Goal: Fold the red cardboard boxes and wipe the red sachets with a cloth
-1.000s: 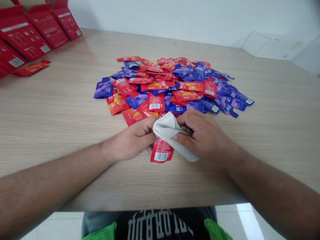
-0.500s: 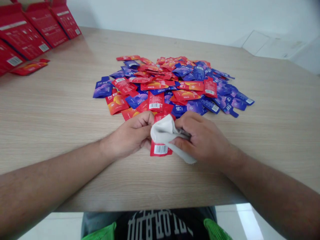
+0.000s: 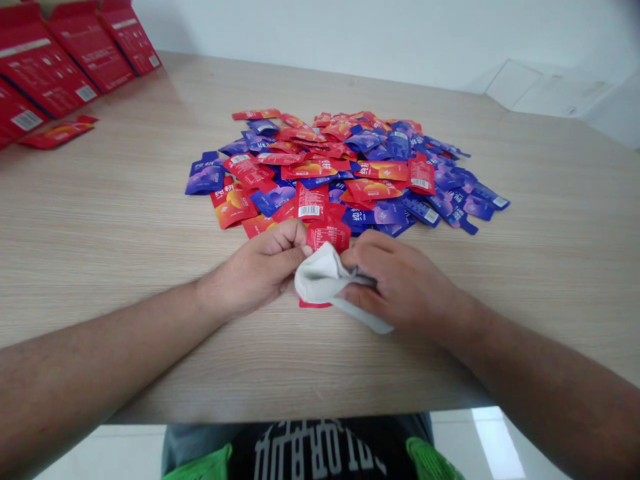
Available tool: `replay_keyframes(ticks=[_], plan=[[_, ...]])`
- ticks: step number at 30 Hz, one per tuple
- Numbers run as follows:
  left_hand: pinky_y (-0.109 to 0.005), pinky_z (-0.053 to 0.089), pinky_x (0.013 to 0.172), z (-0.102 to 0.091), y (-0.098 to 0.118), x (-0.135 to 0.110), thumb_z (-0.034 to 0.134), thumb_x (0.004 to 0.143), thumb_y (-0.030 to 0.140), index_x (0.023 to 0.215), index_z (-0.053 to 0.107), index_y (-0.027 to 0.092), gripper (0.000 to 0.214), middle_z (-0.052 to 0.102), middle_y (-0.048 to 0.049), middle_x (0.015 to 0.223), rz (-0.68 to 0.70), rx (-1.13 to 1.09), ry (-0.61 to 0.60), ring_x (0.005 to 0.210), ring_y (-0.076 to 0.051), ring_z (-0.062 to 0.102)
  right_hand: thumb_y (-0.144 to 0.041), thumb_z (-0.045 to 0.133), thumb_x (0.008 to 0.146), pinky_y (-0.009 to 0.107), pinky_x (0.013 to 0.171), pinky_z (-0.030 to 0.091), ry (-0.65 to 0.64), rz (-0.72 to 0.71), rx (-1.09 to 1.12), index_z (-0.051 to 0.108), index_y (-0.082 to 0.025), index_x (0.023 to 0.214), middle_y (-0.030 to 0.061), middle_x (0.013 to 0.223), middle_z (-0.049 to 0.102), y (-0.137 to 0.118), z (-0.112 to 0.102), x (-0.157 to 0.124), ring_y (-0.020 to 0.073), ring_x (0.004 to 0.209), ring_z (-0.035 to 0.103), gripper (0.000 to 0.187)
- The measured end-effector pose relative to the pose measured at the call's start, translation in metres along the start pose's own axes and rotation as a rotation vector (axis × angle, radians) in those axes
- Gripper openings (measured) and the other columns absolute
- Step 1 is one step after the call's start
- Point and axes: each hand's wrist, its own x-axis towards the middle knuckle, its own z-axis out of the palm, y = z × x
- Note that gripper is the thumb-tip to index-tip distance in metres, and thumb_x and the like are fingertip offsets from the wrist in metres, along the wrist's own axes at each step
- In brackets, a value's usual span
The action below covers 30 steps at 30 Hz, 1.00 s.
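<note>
On the table's [image 3: 125, 220] near side, the left hand [image 3: 267, 268] pinches a red packet [image 3: 329, 235]; the right hand [image 3: 403, 280] clutches white cloth [image 3: 317, 280] across it. Weak pinching could let the packet slip.

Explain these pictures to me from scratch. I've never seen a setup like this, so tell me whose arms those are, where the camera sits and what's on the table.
There is no machine here. The two bare hands belong to the person wearing the camera on their head, so you look forward and down past their own arms.

On the wood-patterned table lies a heap of small packets, some red and orange, others blue and purple. At the far left stand several red boxes.

The left hand grips the edge of a red packet. The right hand holds a folded white cloth, which hides much of that packet from view.
</note>
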Motion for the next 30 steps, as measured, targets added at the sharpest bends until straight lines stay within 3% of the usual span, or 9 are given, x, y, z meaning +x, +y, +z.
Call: replay_keyframes(ticks=[2,6,10,15,19,23,27,30], plan=[[-0.020,0.047,0.053,0.000,0.000,0.000,0.082,0.093,0.036,0.092,0.055,0.020,0.032,0.063,0.0034,0.074,-0.002,-0.017,0.010,0.058,-0.009,0.057,-0.039,0.076,0.104,0.037,0.082,0.051,0.016,0.002,0.002,0.068,-0.019,0.108,0.0081,0.107,0.069,-0.001,0.001,0.000,0.0255,0.097,0.065,0.021],[-0.019,0.044,0.052,0.000,0.002,-0.001,0.081,0.093,0.034,0.093,0.053,0.020,0.030,0.061,0.0048,0.074,-0.002,-0.018,0.019,0.057,-0.008,0.055,-0.032,0.077,0.104,0.035,0.077,0.050,-0.166,-0.092,0.006,0.071,-0.020,0.105,0.0067,0.110,0.071,-0.001,0.001,0.001,0.0233,0.094,0.067,0.013],[-0.020,0.048,0.054,-0.002,0.002,0.000,0.080,0.095,0.036,0.094,0.054,0.021,0.030,0.065,0.0029,0.076,0.008,-0.002,-0.017,0.059,-0.011,0.060,-0.044,0.069,0.110,0.035,0.080,0.051,0.077,-0.011,0.061,0.070,-0.019,0.107,0.0067,0.102,0.070,0.010,-0.005,0.003,0.0237,0.094,0.065,0.026],[-0.021,0.053,0.057,-0.005,-0.002,-0.002,0.080,0.096,0.042,0.093,0.054,0.020,0.034,0.067,0.0018,0.081,-0.006,0.098,-0.102,0.064,-0.011,0.064,-0.049,0.066,0.109,0.036,0.078,0.049,0.128,0.048,0.043,0.068,-0.021,0.103,0.0049,0.096,0.068,0.021,-0.011,0.005,0.0230,0.086,0.061,0.029],[-0.020,0.051,0.055,-0.007,-0.004,-0.003,0.075,0.100,0.045,0.092,0.052,0.020,0.035,0.064,0.0028,0.076,-0.006,0.139,-0.144,0.059,-0.010,0.061,-0.053,0.068,0.107,0.037,0.075,0.048,0.299,0.194,0.005,0.068,-0.022,0.103,0.0053,0.096,0.068,0.023,-0.013,0.006,0.0230,0.083,0.060,0.032],[-0.022,0.056,0.060,-0.008,-0.003,-0.002,0.075,0.100,0.046,0.099,0.056,0.020,0.032,0.066,0.0012,0.084,-0.026,0.205,-0.200,0.067,-0.012,0.064,-0.056,0.064,0.108,0.035,0.073,0.047,0.169,0.141,0.032,0.069,-0.021,0.106,0.0044,0.093,0.068,0.023,-0.013,0.006,0.0218,0.079,0.060,0.035],[-0.021,0.054,0.058,-0.009,-0.003,-0.002,0.073,0.101,0.045,0.093,0.052,0.021,0.034,0.064,0.0024,0.079,0.010,0.168,-0.162,0.062,-0.011,0.061,-0.057,0.066,0.107,0.035,0.072,0.047,0.275,0.239,-0.001,0.068,-0.023,0.106,0.0053,0.094,0.070,0.023,-0.014,0.006,0.0229,0.079,0.060,0.034],[-0.022,0.056,0.060,-0.010,-0.003,-0.001,0.076,0.100,0.045,0.098,0.056,0.020,0.032,0.067,0.0011,0.083,-0.005,0.213,-0.173,0.066,-0.012,0.064,-0.056,0.064,0.108,0.035,0.073,0.047,0.172,0.158,0.007,0.070,-0.022,0.106,0.0050,0.093,0.070,0.023,-0.014,0.006,0.0224,0.079,0.060,0.034]])
